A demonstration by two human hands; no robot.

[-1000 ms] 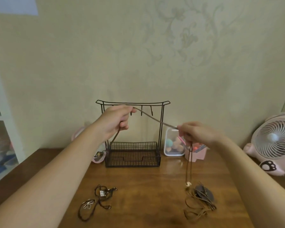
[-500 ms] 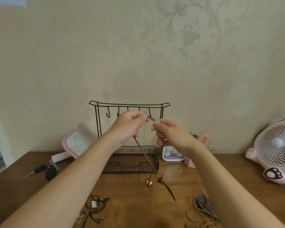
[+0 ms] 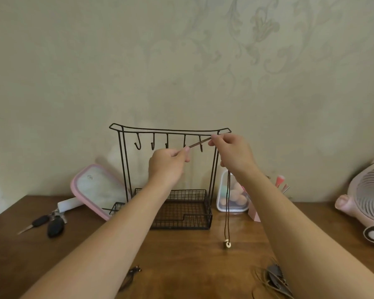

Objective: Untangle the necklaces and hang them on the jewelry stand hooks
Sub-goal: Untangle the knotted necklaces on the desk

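Note:
A black wire jewelry stand (image 3: 170, 130) with several hooks under its top bar stands at the back of the wooden table. My left hand (image 3: 166, 164) and my right hand (image 3: 233, 154) both pinch a brown cord necklace (image 3: 198, 143), stretched taut between them just in front of the rightmost hook (image 3: 200, 145). The rest of the cord hangs down from my right hand, ending in a small pale ring bead (image 3: 227, 243) just above the table. Another brown necklace with a dark pendant (image 3: 275, 278) lies at the front right. A dark necklace (image 3: 132, 274) lies partly hidden by my left arm.
A pink-rimmed lid (image 3: 95, 188) leans against the wall left of the stand, with car keys (image 3: 50, 223) in front of it. A clear box of makeup sponges (image 3: 232, 197) and a pink brush holder (image 3: 255, 214) sit right of the stand. A pink fan (image 3: 369, 201) stands at the far right.
Both hands rose toward the stand's top bar and spread slightly apart; the cord between them now lies across the rightmost hook area, and the bead end hangs straight below my right hand.

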